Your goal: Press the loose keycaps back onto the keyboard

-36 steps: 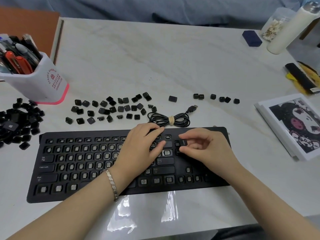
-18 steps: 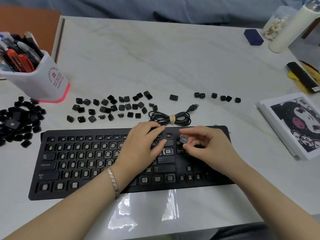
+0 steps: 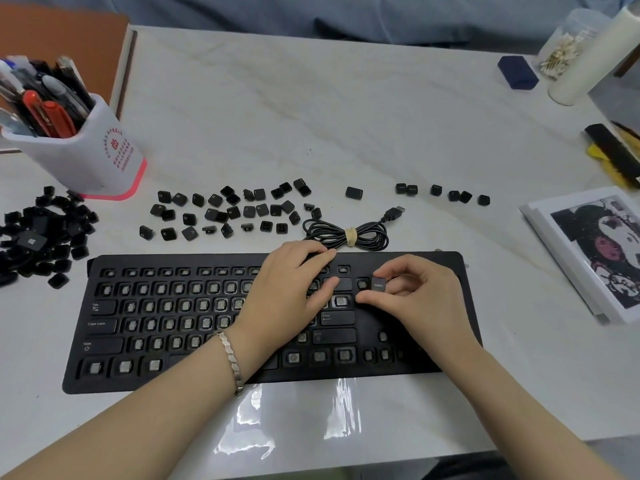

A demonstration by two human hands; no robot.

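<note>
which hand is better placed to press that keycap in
Right. The right hand pinches the keycap beside an empty socket; the left hand lies flat on the keyboard, holding nothing.

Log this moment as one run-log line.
right hand: pinches Insert keycap over keyboard | left hand: rests on keyboard | loose keycaps: on table behind keyboard

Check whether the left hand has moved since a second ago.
No. The left hand stays put against the keyboard, thumb still at the wide key above the Enter key.
</note>
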